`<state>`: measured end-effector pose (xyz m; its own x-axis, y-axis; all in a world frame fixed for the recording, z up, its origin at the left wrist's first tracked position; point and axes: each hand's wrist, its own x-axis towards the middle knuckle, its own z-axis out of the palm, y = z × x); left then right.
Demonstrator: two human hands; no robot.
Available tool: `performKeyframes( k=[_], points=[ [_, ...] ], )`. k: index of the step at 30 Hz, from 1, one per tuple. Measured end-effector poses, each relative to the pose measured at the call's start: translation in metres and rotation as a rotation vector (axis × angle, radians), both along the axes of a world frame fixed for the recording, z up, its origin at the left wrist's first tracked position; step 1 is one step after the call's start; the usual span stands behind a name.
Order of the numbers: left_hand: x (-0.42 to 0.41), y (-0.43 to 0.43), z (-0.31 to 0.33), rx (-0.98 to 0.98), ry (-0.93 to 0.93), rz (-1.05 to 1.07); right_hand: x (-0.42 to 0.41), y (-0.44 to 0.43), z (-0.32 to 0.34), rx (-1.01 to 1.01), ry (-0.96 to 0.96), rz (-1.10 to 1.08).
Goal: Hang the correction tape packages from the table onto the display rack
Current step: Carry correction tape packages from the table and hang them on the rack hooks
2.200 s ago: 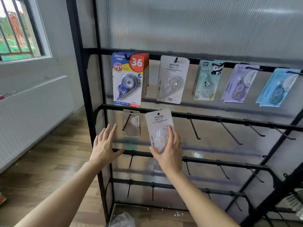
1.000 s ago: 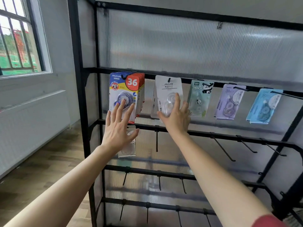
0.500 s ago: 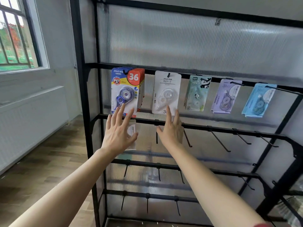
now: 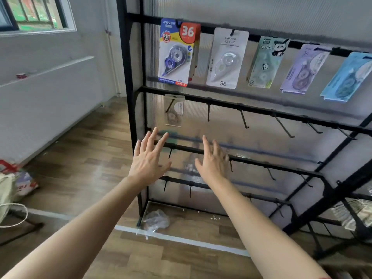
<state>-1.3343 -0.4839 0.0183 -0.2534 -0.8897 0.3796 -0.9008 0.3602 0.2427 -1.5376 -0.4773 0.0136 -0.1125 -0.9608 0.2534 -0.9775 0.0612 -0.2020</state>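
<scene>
Far up and right of the right hand, the light-blue correction tape package is running off the view's right edge. Just above the left hand, the clear package is showing print too small to read. Higher still, the blue-and-red package is hiding more packages behind it, all but their red edges.

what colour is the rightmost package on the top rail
Light blue, seen in the head view, the only view; it is cut off at the frame's right edge.

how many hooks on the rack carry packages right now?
6. Five along the top rail, left to right: red-blue pack, white pack, panda pack, purple pack, light-blue pack. One clear pack at the second rail's left end. More packs may hang hidden behind the front ones.
</scene>
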Motion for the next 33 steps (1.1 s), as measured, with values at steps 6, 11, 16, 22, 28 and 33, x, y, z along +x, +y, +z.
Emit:
performKeyframes(
  k=[6,11,16,22,28,33],
  points=[
    [0.037,0.070,-0.038,0.119,-0.040,0.171,0.027,0.044,-0.029,0.125,0.007,0.139],
    [0.056,0.165,-0.060,0.184,-0.030,0.347,0.049,0.105,-0.050,0.198,0.068,0.270],
    [0.074,0.281,-0.085,0.266,-0.029,0.540,0.084,0.175,-0.070,0.269,0.131,0.407],
    [0.120,0.412,-0.102,0.302,0.006,0.824,0.161,0.265,-0.087,0.311,0.166,0.679],
    [0.198,0.539,-0.108,0.306,0.070,1.098,0.269,0.355,-0.091,0.342,0.224,0.976],
    [0.272,0.648,-0.114,0.339,0.111,1.302,0.376,0.436,-0.093,0.334,0.272,1.157]
  ],
)
